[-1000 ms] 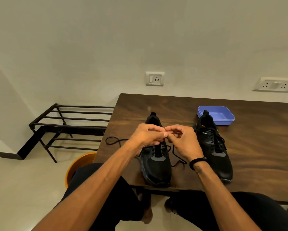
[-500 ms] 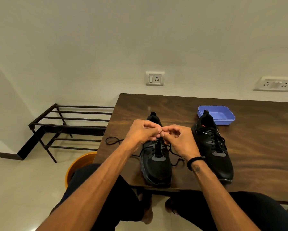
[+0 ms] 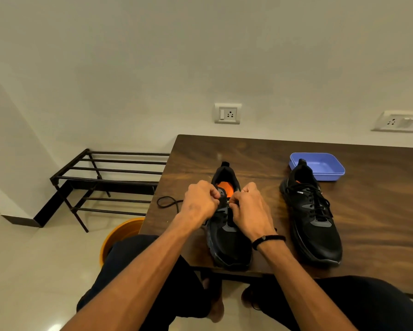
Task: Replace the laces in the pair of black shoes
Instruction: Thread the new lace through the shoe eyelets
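The dark brown wooden table (image 3: 368, 211) serves as the landmark. Off its left edge stands a black metal slatted rack (image 3: 100, 180), and below its near-left corner an orange round tub (image 3: 122, 232) sits on the floor. On the table's near edge, left of centre, lies the black shoe with the orange insole (image 3: 227, 244), toe toward the person. To its right, well apart, sits the second black shoe, fully laced (image 3: 313, 223), its heel just in front of a blue rectangular plastic tray (image 3: 329, 167) farther back on the table. The left hand (image 3: 199, 204) and right hand (image 3: 249, 211) hover over the first shoe's eyelets, fingers curled, each pinching the thin black lace (image 3: 167, 203), whose loose loop trails toward the table's left edge.
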### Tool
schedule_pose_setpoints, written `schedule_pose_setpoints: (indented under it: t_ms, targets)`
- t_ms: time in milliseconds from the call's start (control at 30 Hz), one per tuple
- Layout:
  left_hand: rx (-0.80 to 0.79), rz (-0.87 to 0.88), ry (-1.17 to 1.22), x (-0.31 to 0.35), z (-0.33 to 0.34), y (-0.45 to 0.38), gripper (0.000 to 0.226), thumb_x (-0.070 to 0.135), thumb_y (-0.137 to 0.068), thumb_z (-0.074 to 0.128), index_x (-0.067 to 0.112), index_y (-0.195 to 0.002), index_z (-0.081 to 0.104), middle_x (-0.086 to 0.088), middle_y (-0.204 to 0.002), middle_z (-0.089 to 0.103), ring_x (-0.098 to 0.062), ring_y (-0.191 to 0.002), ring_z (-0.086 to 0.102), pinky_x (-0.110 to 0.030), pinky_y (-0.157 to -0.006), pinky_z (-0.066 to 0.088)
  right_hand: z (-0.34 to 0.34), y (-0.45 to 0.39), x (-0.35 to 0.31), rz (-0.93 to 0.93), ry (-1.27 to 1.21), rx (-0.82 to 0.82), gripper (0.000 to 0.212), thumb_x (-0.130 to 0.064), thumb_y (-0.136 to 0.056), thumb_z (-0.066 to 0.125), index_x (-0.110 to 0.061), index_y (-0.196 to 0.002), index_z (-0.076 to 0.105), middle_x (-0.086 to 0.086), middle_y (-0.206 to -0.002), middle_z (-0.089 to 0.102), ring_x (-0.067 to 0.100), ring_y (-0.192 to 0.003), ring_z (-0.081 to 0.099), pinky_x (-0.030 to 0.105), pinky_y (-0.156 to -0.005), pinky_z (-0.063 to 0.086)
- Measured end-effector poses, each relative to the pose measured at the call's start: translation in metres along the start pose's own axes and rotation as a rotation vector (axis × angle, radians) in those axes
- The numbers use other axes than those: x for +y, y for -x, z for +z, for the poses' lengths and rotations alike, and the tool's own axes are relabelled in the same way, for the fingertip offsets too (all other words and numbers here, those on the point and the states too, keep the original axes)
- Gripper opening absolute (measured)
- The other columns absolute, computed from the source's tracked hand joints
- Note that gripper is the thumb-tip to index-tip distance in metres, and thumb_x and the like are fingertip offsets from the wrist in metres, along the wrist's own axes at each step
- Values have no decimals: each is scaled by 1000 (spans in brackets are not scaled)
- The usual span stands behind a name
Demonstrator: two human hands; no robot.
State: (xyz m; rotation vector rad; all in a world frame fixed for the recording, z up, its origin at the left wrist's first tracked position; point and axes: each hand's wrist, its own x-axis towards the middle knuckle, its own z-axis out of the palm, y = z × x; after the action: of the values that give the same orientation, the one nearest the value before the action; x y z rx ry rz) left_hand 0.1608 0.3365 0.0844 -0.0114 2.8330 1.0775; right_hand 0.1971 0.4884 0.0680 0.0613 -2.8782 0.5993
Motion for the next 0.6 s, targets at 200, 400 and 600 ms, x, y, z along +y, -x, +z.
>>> schedule_pose_setpoints:
  t_ms: [200,400,600]
  targets:
    - [-59,5,-46,-8,10,1,20,32,-84,84,30,-103,77,3,-98,77,-12,-92,73,-37,-89,62,11,-10,-8,105,-123,-37,1,-10,-97,61,-10,-97,60,1,-102,41,10,-74,44,17,-57,31]
    - [20,-29,-61,-3,17,8,39,45,-70,92,27,-82,59,7,-83,68,-11,-75,65,-27,-63,51,13,-13,3,169,-409,-53,23,-18,-99,62,-23,-76,65,-2,-89,63,17,-89,62,34,-76,52]
    - [97,-146,60,-3,22,8,42,51,-72,88,26,-88,58,6,-89,66,-15,-88,68,-30,-71,55,5,-14,3,55,-197,-65,12,-17,-102,56,-18,-90,59,2,-98,54,18,-89,53,30,-75,40]
